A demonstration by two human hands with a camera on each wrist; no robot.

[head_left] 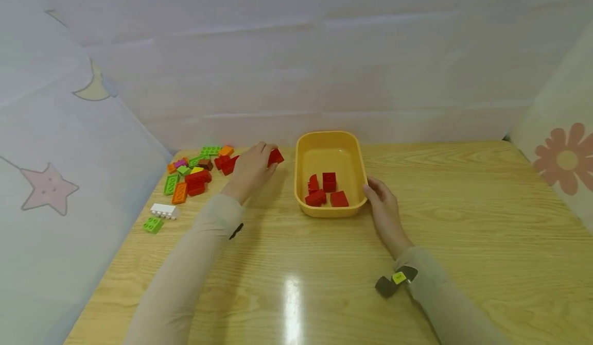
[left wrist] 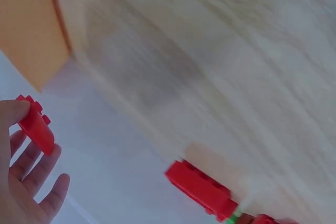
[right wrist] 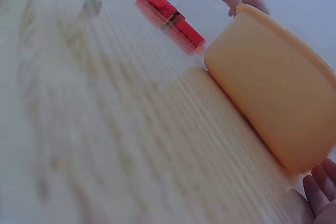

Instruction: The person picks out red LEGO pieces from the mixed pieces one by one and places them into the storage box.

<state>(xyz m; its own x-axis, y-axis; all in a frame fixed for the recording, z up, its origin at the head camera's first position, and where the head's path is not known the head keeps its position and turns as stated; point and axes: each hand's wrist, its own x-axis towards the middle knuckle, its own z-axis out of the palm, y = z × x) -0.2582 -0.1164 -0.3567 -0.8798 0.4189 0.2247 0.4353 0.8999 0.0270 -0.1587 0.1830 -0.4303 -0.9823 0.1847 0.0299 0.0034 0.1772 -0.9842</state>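
Note:
My left hand (head_left: 254,170) pinches a red toy brick (left wrist: 39,127) between thumb and fingers, up off the table and left of the yellow bin (head_left: 329,138). Its studs and one sloped or curved side show in the left wrist view. Inside the bin, several red bricks (head_left: 329,182) lie toward the near end. My right hand (head_left: 385,212) rests against the bin's right side, its fingertips at the rim in the head view. In the right wrist view, relaxed fingers (right wrist: 316,192) show beside the bin's lower corner.
At the table's left end lie loose bricks: red bricks (head_left: 197,181), green plates (head_left: 171,184), orange ones (head_left: 179,193), a white brick (head_left: 164,210) and a lime brick (head_left: 153,225). A cloth-covered wall (head_left: 296,87) rises behind the table (head_left: 463,206).

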